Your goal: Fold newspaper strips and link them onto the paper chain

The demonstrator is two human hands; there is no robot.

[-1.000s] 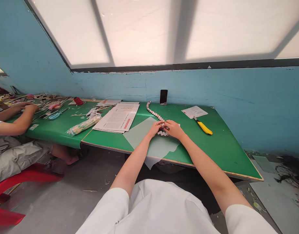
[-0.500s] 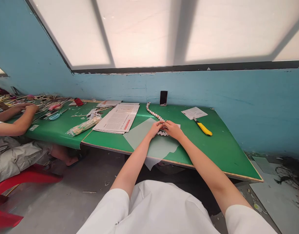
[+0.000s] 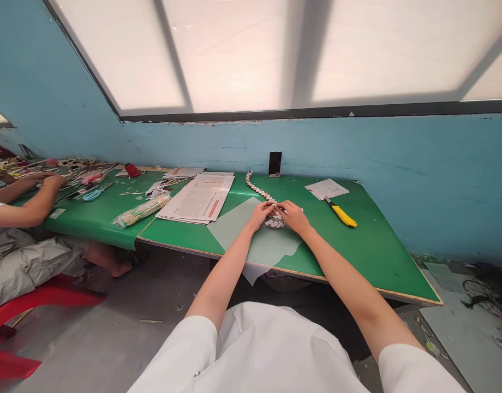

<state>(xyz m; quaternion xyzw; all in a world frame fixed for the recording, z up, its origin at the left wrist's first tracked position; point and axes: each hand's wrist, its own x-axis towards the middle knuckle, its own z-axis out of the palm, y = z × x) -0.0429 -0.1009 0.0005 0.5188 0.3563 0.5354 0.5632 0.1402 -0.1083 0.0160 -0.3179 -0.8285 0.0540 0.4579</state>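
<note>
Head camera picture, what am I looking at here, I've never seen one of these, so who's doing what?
No machine here: these are a person's bare hands, seen from a camera worn on their head, looking forward and down. The left hand and right hand hold a zigzag strip above a translucent sheet. The green table also bears newspapers, an upright phone, a yellow-handled tool and bagged sticks. At far left, another person's arms reach over it.
</note>
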